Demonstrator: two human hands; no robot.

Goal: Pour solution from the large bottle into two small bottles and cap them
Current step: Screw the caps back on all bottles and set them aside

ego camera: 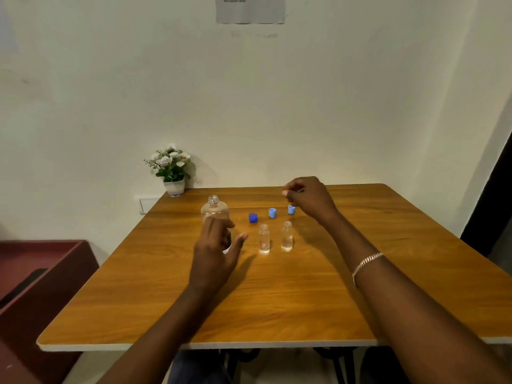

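The large clear bottle point(214, 209) stands uncapped on the wooden table point(277, 286), left of centre. My left hand point(214, 250) is in front of it with fingers spread, holding nothing. Two small clear bottles point(264, 239) point(287, 236) stand open side by side with liquid in their lower parts. Behind them lie a dark blue cap point(253, 218) and two light blue caps point(272, 213) point(291, 209). My right hand point(307, 198) hovers just above the right light blue cap, fingers curled loosely, nothing seen in it.
A small potted plant with white flowers point(172, 169) sits at the table's back left corner by the wall. A dark red cabinet point(36, 278) stands left of the table. A paper sheet point(250, 8) hangs on the wall.
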